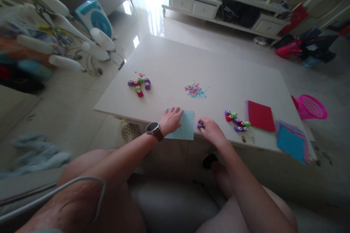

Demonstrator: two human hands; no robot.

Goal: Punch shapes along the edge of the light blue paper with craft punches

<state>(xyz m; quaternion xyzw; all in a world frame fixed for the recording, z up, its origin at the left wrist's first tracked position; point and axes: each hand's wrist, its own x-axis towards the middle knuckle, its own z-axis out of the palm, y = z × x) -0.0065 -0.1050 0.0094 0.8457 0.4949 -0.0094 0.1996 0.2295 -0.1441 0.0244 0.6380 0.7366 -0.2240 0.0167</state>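
Observation:
A light blue sheet of paper lies at the table's near edge and sticks out a little past it. My left hand rests flat on its left part, fingers spread. Just right of the sheet, my right hand has its fingers closed on a small purple paper punch; the fingers partly cover it. Further right sits a group of purple, red and green punches. Another such group stands at the left of the table. Small coloured paper cut-outs are heaped beyond my hands.
On the white table, a red stack of sheets and a blue-topped stack lie at the right, the latter overhanging the edge. A pink basket stands off the right side. Some red cut-outs lie at the left.

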